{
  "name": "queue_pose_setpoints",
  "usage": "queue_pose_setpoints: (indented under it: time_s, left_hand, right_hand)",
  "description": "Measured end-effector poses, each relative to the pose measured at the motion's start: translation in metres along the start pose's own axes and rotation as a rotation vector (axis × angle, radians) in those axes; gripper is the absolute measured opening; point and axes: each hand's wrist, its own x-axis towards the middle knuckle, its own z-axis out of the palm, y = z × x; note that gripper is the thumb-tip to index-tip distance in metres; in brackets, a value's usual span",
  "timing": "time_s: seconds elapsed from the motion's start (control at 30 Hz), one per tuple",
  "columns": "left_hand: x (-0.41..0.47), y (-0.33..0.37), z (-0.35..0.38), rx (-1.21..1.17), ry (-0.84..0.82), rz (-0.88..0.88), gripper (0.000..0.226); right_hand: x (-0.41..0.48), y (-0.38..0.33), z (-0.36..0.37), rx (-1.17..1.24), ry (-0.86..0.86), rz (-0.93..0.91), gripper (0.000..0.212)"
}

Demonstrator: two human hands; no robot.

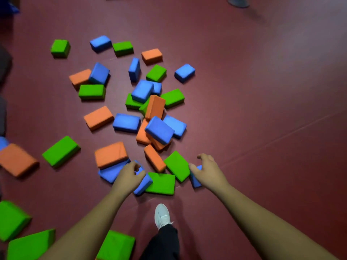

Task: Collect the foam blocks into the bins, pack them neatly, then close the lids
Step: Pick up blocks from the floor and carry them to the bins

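Collecting: my left hand (129,175) grips a blue block (145,185) left of the tilted green block (177,166), my right hand (208,171) a second blue block (195,182) right of it; next, lift both clear.

Reaches forward and down with both bare arms. Curls the left hand (129,175) round a blue block (144,182), fingertips hooked over its far edge. Lays the right hand (209,170) over another blue block (195,182), fingers bent beyond it, thumb stretched leftward; grip unclear.
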Motion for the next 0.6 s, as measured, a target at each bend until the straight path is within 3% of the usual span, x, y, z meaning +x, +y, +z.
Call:
queue_pose_setpoints:
  time_s: [0.27, 0.4, 0.6]
  left_hand:
    - [0.173, 0.044, 0.060, -0.091, 0.033, -0.073, 0.019]
    - [0.256, 0.002, 0.132, -0.135, 0.108, -0.188, 0.021]
    - [0.360, -0.094, 0.263, -0.177, 0.234, -0.387, 0.042]
  right_hand:
    - [0.206, 0.010, 0.014, -0.105, -0.138, -0.075, 0.054]
    - [0.331, 0.028, 0.078, -0.142, -0.177, -0.168, 0.069]
    - [0.486, 0.087, 0.218, -0.150, -0.194, -0.241, 0.057]
